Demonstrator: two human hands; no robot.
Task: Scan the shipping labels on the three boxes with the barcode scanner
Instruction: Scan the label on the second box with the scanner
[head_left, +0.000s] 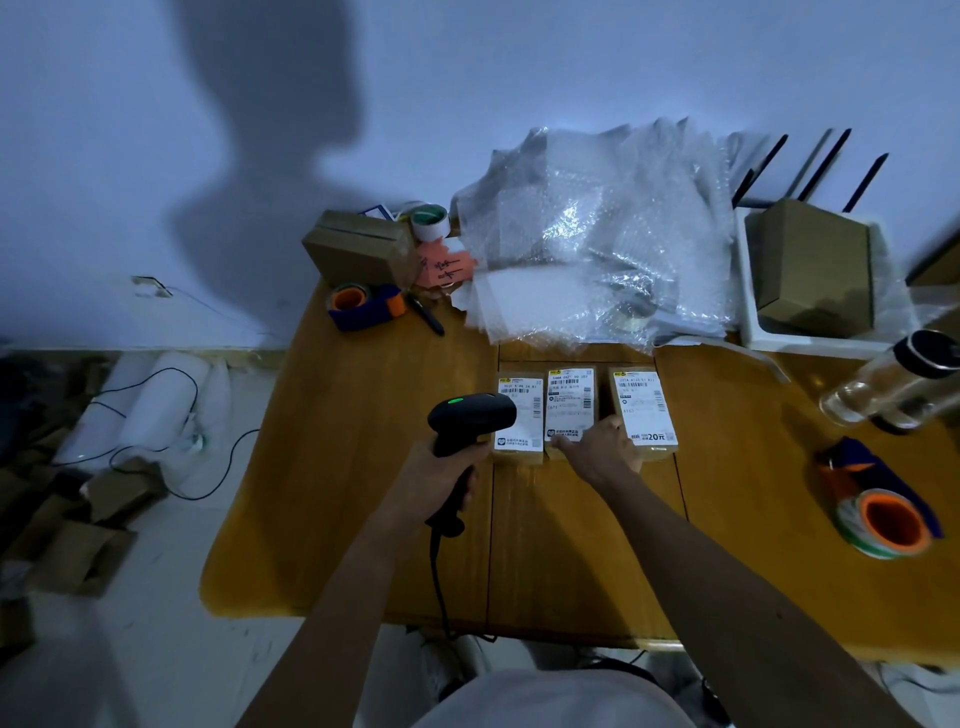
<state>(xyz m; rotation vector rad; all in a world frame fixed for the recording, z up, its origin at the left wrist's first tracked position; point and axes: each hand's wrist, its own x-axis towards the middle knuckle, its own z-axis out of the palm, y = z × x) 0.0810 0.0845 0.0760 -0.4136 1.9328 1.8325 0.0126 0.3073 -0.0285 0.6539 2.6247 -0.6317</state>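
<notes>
Black plastic fills our left hand (441, 475): we grip the scanner (470, 418) by its handle, fingers closed round it, its cord hanging down off the near table (363, 467) edge. Its head, a green light showing on top, points toward one o'clock and hovers just over the near left corner of the left box (519, 415). Three small brown boxes lie side by side at twelve o'clock, long axes running away from us, each with a white label facing up. Our right hand (602, 452) rests open and flat, fingertips touching the near end of the middle box (570, 402), the right box (644, 410) just beside it at one o'clock. We judge the left label nearest the scanner's nose; the others lie to its right, at three o'clock from it. Barcodes sit at the far end of each label, print too small to read.
</notes>
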